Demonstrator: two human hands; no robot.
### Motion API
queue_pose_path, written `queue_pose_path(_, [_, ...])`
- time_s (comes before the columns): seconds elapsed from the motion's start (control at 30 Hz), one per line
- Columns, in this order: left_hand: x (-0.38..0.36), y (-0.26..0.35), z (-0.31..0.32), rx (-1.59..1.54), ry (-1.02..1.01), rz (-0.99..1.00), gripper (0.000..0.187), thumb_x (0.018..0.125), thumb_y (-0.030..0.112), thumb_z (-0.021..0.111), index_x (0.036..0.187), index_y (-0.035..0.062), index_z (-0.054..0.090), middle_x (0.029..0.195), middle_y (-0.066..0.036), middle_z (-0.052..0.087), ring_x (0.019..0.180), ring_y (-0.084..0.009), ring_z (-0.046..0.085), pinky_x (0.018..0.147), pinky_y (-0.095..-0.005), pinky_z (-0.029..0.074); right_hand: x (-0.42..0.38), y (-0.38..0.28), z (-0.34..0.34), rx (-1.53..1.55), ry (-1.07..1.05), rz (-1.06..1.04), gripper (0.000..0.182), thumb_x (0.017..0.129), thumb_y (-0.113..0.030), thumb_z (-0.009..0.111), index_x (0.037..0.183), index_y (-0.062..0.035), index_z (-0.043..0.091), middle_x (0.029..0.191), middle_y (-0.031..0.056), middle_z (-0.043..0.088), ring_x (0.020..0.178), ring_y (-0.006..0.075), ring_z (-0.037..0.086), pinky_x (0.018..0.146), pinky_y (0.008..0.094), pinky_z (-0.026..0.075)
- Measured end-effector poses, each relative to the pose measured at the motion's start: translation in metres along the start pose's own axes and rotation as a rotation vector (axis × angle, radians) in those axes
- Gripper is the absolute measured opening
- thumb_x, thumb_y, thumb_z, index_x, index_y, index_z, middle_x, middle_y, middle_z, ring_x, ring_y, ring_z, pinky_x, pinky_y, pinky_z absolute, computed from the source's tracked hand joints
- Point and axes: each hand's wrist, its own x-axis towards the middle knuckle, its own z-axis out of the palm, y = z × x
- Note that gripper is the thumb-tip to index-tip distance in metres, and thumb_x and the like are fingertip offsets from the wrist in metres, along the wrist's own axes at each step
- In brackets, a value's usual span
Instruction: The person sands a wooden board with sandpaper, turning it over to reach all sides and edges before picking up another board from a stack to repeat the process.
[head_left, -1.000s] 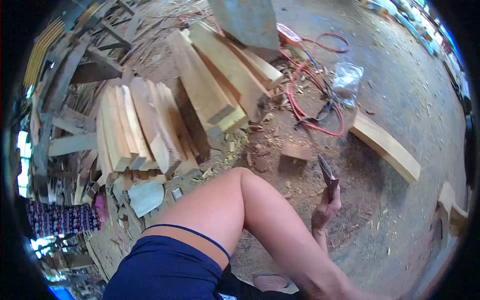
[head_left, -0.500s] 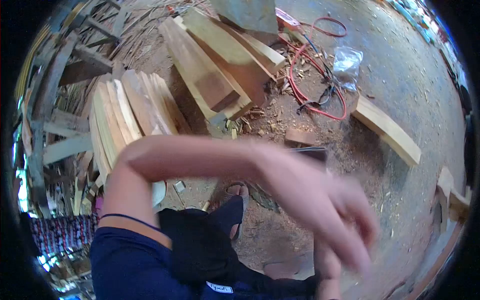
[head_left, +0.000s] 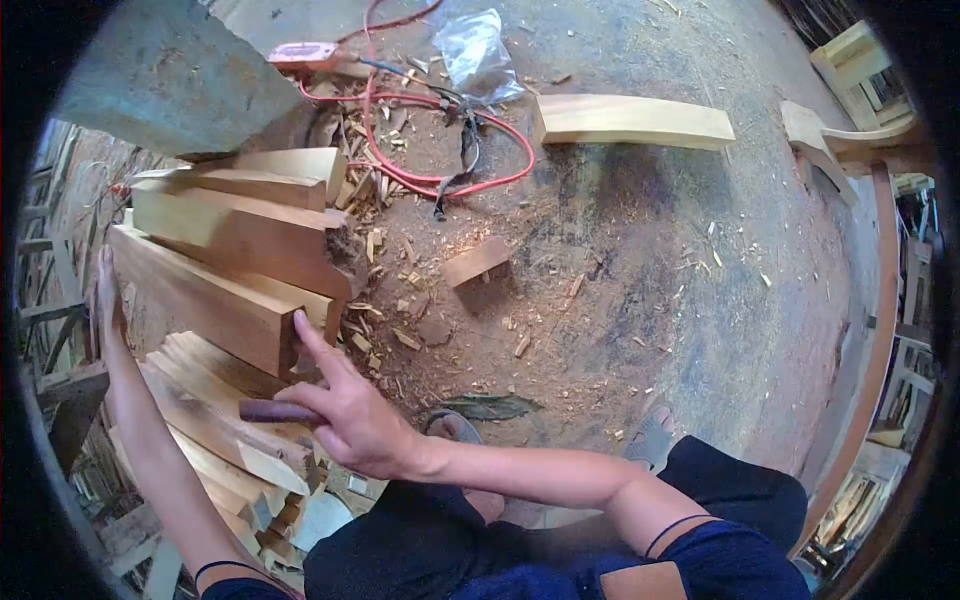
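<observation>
Two bare hands are at opposite ends of one squared wooden beam, which suggests that the step in hand is placing or steadying it; at the far left, the left hand (head_left: 107, 290) is open and seen nearly edge-on, its fingers fairly straight beside the far end, though how firmly it presses I cannot tell; the beam (head_left: 200, 300) lies slantwise at the near side of a group of paler timbers (head_left: 235, 225), above the stacked boards (head_left: 225, 410); its faces look smooth and warm brown, its edges crisp, its near end cut square; whether its underside bears on anything is hidden; just right of the stack's middle, a dark flat piece (head_left: 282, 411) juts from the right hand (head_left: 360, 415), pinched between the thumb and curled fingers, while the index finger reaches out to touch the corner of the beam's near end; shifting the beam would, I judge, call for even pressure at both ends, with the dark piece kept clear of the wood; further right, a red cable (head_left: 505, 181) loops across the floor (head_left: 720, 300); a small block (head_left: 475, 262) lies among chips, and a pale, gently curved timber (head_left: 635, 122) lies well apart.
</observation>
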Motion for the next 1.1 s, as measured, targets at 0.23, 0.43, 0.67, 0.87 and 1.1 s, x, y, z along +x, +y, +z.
queue_pose_path(0.23, [-0.003, -0.012, 0.017, -0.153, -0.037, -0.136, 0.046, 0.094, 0.036, 0.055, 0.132, 0.0097, 0.049, 0.128, -0.007, 0.055, 0.113, -0.0189, 0.055, 0.092, -0.0327, 0.046, -0.004, 0.002, 0.009, -0.047, 0.034, -0.014, 0.042, 0.066, 0.003, 0.055, 0.107, -0.0023, 0.063, 0.150, 0.0329, 0.009, 0.138, 0.0473, 0.020, 0.110, 0.0453, 0.027])
queue_pose_path(0.43, [-0.012, 0.000, 0.014, -0.175, -0.021, -0.144, 0.046, 0.094, 0.036, 0.054, 0.131, 0.0090, 0.050, 0.127, -0.007, 0.055, 0.113, -0.0196, 0.055, 0.091, -0.0343, 0.047, -0.011, -0.010, 0.011, -0.042, 0.114, 0.000, 0.042, 0.067, 0.004, 0.054, 0.107, -0.0060, 0.065, 0.151, 0.0327, 0.005, 0.141, 0.0481, 0.009, 0.114, 0.0466, 0.016])
queue_pose_path(0.67, [-0.075, -0.016, 0.007, -0.353, -0.042, -0.252, 0.044, 0.094, 0.035, 0.055, 0.128, 0.0088, 0.053, 0.125, -0.008, 0.057, 0.114, -0.0198, 0.055, 0.091, -0.0360, 0.048, -0.026, -0.022, -0.031, -0.004, 0.499, 0.064, 0.042, 0.070, 0.005, 0.051, 0.107, -0.0078, 0.066, 0.149, 0.0308, 0.014, 0.138, 0.0465, 0.018, 0.113, 0.0455, 0.017])
queue_pose_path(0.87, [-0.152, 0.040, 0.009, -0.483, -0.010, 0.028, 0.043, 0.090, 0.032, 0.062, 0.126, 0.0092, 0.056, 0.120, -0.008, 0.059, 0.111, -0.0184, 0.056, 0.093, -0.0357, 0.048, -0.030, -0.021, -0.110, 0.237, 0.740, 0.126, 0.050, 0.076, 0.010, 0.039, 0.123, 0.0038, 0.056, 0.129, 0.0194, 0.053, 0.127, 0.0272, 0.044, 0.109, 0.0357, 0.031])
queue_pose_path(1.1, [-0.356, 0.218, 0.136, -0.656, -0.446, -0.265, 0.048, 0.085, 0.022, 0.068, 0.126, 0.0029, 0.051, 0.123, -0.012, 0.056, 0.114, -0.0215, 0.053, 0.097, -0.0366, 0.045, -0.100, 0.037, -0.318, 0.402, 1.270, 0.155, 0.016, 0.080, -0.011, 0.053, 0.085, -0.0008, 0.063, 0.086, 0.0072, 0.060, 0.082, 0.0161, 0.055, 0.078, 0.0299, 0.043])
